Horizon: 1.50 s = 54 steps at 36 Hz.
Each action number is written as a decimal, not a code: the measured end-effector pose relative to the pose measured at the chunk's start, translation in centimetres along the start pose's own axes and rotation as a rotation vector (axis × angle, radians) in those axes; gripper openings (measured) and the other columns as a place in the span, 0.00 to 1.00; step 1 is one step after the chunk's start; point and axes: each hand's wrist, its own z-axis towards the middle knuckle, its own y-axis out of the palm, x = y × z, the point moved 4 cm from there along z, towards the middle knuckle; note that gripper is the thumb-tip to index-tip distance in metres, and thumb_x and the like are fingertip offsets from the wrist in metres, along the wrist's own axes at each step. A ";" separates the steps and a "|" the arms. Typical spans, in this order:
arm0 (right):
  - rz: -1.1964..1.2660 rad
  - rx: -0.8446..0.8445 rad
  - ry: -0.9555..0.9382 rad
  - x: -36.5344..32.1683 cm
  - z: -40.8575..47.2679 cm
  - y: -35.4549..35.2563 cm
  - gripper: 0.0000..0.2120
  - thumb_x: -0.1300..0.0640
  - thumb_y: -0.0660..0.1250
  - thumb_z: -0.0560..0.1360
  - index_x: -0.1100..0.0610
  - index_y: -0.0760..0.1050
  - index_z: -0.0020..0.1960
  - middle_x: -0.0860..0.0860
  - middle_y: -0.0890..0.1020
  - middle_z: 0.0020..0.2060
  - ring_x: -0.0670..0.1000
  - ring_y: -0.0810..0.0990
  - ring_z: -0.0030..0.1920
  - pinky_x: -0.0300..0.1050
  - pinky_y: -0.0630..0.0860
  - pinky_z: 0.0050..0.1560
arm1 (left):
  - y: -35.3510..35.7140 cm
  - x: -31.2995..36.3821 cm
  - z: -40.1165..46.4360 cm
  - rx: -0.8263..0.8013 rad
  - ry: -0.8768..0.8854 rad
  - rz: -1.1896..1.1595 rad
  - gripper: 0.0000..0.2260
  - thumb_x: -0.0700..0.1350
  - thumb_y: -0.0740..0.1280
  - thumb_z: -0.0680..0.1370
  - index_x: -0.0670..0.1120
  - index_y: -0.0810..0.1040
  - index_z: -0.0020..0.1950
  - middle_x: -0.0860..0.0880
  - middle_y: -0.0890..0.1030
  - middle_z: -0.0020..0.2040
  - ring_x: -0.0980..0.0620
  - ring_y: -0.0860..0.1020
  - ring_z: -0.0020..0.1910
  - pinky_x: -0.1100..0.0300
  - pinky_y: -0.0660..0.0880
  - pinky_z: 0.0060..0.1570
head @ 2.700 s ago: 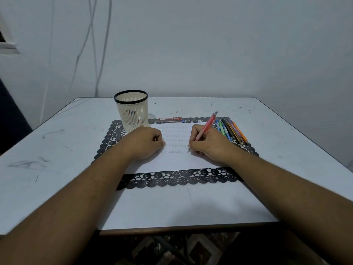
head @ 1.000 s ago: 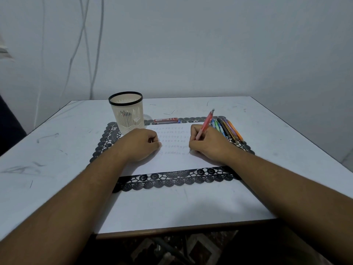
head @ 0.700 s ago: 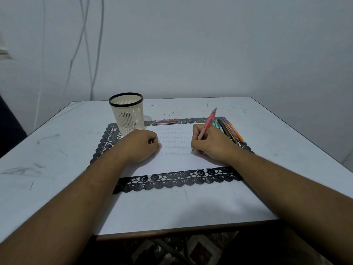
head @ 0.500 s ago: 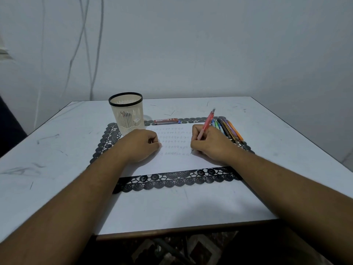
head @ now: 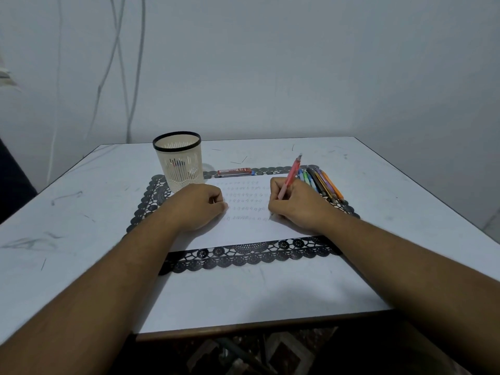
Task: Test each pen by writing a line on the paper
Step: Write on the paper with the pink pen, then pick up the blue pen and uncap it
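Observation:
A white sheet of paper [head: 243, 228] lies on a black lace placemat [head: 243, 259], carrying several faint rows of small written marks. My right hand [head: 295, 204] grips a pink pen [head: 289, 177] in a writing hold, its tip down on the paper at the right end of the lowest row. My left hand [head: 200, 205] rests as a loose fist on the paper's left part, holding nothing. A row of several coloured pens [head: 322, 182] lies on the mat just right of my right hand.
A cream mesh pen cup with a black rim [head: 178, 161] stands at the mat's back left, a few pens inside. A small red box [head: 234, 172] lies behind the paper. The white table [head: 81, 226] ends at a wall behind and a near edge below my forearms.
My right hand has worked the pink pen along the lowest row, ending slightly further right. The left hand stays on the paper. The view shifted a little.

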 end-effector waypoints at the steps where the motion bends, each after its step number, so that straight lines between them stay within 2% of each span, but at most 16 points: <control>1: 0.002 0.008 0.007 0.1 0.0 -0.1 0.09 0.66 0.69 0.76 0.66 0.69 0.42 0.55 0.74 0.34 0.48 0.74 0.37 0.38 0.74 0.36 | 0.1 0.0 0.0 -0.002 -0.001 0.000 0.11 0.49 0.67 0.81 0.49 0.78 0.39 0.54 0.80 0.38 0.55 0.76 0.41 0.58 0.68 0.38; 3: 0.003 0.012 0.011 0.1 -0.1 -0.1 0.09 0.66 0.69 0.76 0.66 0.69 0.42 0.55 0.73 0.34 0.47 0.73 0.36 0.37 0.73 0.35 | 0.1 0.0 0.0 -0.001 -0.006 0.003 0.11 0.50 0.67 0.81 0.49 0.78 0.40 0.54 0.80 0.39 0.56 0.76 0.41 0.58 0.69 0.38; 9: 0.038 -0.068 0.025 0.1 -0.2 0.2 0.10 0.67 0.69 0.76 0.57 0.73 0.40 0.55 0.76 0.36 0.49 0.76 0.40 0.42 0.78 0.41 | 0.1 0.0 -0.1 0.002 0.003 0.013 0.13 0.50 0.67 0.81 0.51 0.75 0.37 0.55 0.79 0.38 0.58 0.75 0.39 0.58 0.67 0.37; 14: 0.184 0.041 0.038 0.2 -0.1 -0.8 0.11 0.69 0.66 0.78 0.58 0.71 0.40 0.53 0.74 0.33 0.46 0.73 0.33 0.39 0.74 0.36 | 0.1 0.1 -0.1 0.007 0.006 0.019 0.13 0.49 0.67 0.81 0.50 0.75 0.37 0.56 0.79 0.37 0.59 0.75 0.39 0.58 0.66 0.37; 20: 0.419 0.043 0.083 0.8 0.9 -0.4 0.10 0.73 0.66 0.77 0.61 0.72 0.42 0.61 0.75 0.37 0.55 0.73 0.35 0.46 0.72 0.35 | 0.0 0.1 -0.1 0.013 0.009 0.042 0.12 0.50 0.66 0.81 0.50 0.76 0.39 0.55 0.79 0.38 0.58 0.75 0.39 0.58 0.67 0.37; 27: 0.563 0.032 0.106 1.0 1.3 -0.4 0.08 0.73 0.64 0.79 0.63 0.75 0.44 0.61 0.78 0.39 0.56 0.79 0.36 0.52 0.81 0.51 | -0.1 0.4 -0.1 0.055 0.054 0.098 0.13 0.50 0.66 0.82 0.52 0.74 0.37 0.56 0.78 0.37 0.56 0.75 0.39 0.57 0.67 0.37; 29: 0.622 0.073 0.135 1.0 1.5 -0.5 0.09 0.71 0.61 0.81 0.64 0.76 0.44 0.61 0.79 0.41 0.56 0.81 0.38 0.59 0.81 0.59 | -0.5 0.6 -0.2 0.114 0.078 0.074 0.13 0.50 0.66 0.82 0.53 0.74 0.36 0.55 0.77 0.36 0.55 0.75 0.37 0.57 0.67 0.36; 31: 0.652 0.097 0.143 0.9 1.6 -0.6 0.11 0.70 0.61 0.82 0.65 0.77 0.43 0.61 0.79 0.41 0.57 0.81 0.39 0.62 0.80 0.61 | -1.1 0.9 -0.4 0.212 0.112 0.016 0.12 0.50 0.67 0.81 0.52 0.75 0.38 0.55 0.78 0.35 0.54 0.75 0.36 0.56 0.70 0.36; 34: 0.662 0.116 0.141 0.9 1.6 -0.9 0.10 0.69 0.61 0.82 0.65 0.78 0.44 0.62 0.79 0.41 0.58 0.81 0.42 0.62 0.81 0.60 | -2.5 1.7 -1.0 0.435 0.200 -0.080 0.08 0.49 0.66 0.82 0.51 0.78 0.44 0.55 0.78 0.36 0.56 0.76 0.36 0.56 0.73 0.37; 37: 0.639 0.130 0.097 0.6 1.6 -1.2 0.05 0.70 0.64 0.81 0.64 0.77 0.51 0.62 0.82 0.42 0.59 0.83 0.44 0.59 0.83 0.56 | -4.0 2.1 -2.0 0.698 0.280 -0.138 0.08 0.47 0.64 0.83 0.48 0.77 0.45 0.57 0.76 0.38 0.54 0.73 0.38 0.56 0.67 0.37; 41: 0.594 0.240 0.049 -0.1 1.7 -1.9 0.11 0.71 0.69 0.78 0.61 0.74 0.57 0.63 0.86 0.46 0.61 0.86 0.44 0.54 0.86 0.50 | -5.4 1.4 -2.9 0.991 0.302 -0.172 0.05 0.42 0.65 0.79 0.43 0.78 0.52 0.54 0.75 0.50 0.53 0.70 0.51 0.64 0.65 0.53; 43: 0.622 0.284 0.043 -0.9 2.1 -2.1 0.11 0.72 0.68 0.78 0.60 0.72 0.56 0.65 0.86 0.47 0.62 0.86 0.42 0.51 0.86 0.45 | -5.8 0.4 -2.8 1.063 0.242 -0.192 0.12 0.43 0.67 0.77 0.41 0.76 0.59 0.49 0.75 0.56 0.50 0.69 0.56 0.68 0.61 0.59; 46: 0.707 0.308 0.046 -2.1 3.2 -2.3 0.07 0.70 0.61 0.82 0.59 0.70 0.52 0.64 0.86 0.44 0.64 0.84 0.41 0.52 0.86 0.41 | -5.4 -1.5 -1.9 1.071 0.124 -0.237 0.25 0.47 0.71 0.74 0.41 0.70 0.67 0.43 0.72 0.65 0.45 0.67 0.63 0.54 0.63 0.67; 49: 0.648 0.285 -0.003 -3.9 4.3 -2.2 0.07 0.65 0.58 0.85 0.59 0.72 0.49 0.63 0.85 0.44 0.64 0.86 0.44 0.57 0.85 0.48 | -4.7 -3.4 -0.9 0.975 -0.040 -0.367 0.39 0.52 0.77 0.72 0.47 0.61 0.77 0.44 0.66 0.72 0.44 0.63 0.70 0.41 0.64 0.72; 51: 0.566 0.307 -0.038 -5.6 5.0 -2.1 0.07 0.64 0.61 0.84 0.59 0.74 0.49 0.61 0.85 0.42 0.58 0.86 0.42 0.58 0.85 0.52 | -4.3 -4.1 -0.5 0.876 -0.110 -0.451 0.47 0.52 0.80 0.70 0.53 0.53 0.80 0.46 0.61 0.77 0.45 0.60 0.75 0.40 0.61 0.75; 54: 0.477 0.368 -0.173 -8.9 6.3 -2.0 0.05 0.66 0.64 0.83 0.58 0.76 0.51 0.61 0.81 0.45 0.54 0.86 0.42 0.55 0.86 0.49 | -3.4 -5.0 0.2 0.736 -0.181 -0.559 0.56 0.53 0.82 0.68 0.59 0.45 0.82 0.46 0.60 0.80 0.44 0.59 0.78 0.39 0.59 0.76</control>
